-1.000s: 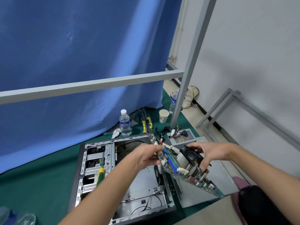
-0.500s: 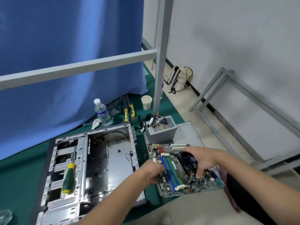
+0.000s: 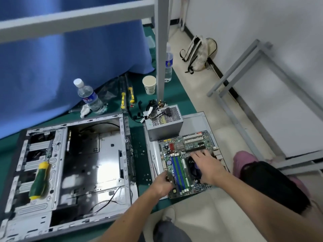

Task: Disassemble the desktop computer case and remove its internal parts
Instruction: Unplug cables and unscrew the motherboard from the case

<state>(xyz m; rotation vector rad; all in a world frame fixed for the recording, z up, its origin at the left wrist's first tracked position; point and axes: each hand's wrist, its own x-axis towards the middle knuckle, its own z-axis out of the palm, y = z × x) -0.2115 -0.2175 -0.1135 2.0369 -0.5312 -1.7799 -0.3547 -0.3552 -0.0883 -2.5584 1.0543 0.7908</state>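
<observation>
- Computer case [image 3: 70, 165] lies open on the green mat, main bay stripped to bare metal; loose thin wires trail near its front edge.
- Green-and-yellow screwdriver [image 3: 39, 180] rests on the drive cage; cage not yet removed, by the look of it.
- Power supply [image 3: 163, 125] already out, standing just beyond the motherboard [image 3: 181, 159].
- Motherboard lies flat on the case's side panel [image 3: 194, 119], right of the case. Fan and memory sticks remain fitted.
- Left hand [image 3: 161, 185] grips the board's near-left edge, fingers curled.
- Right hand [image 3: 207, 165] rests over the CPU fan, fingers spread; actual grip cannot be told.
</observation>
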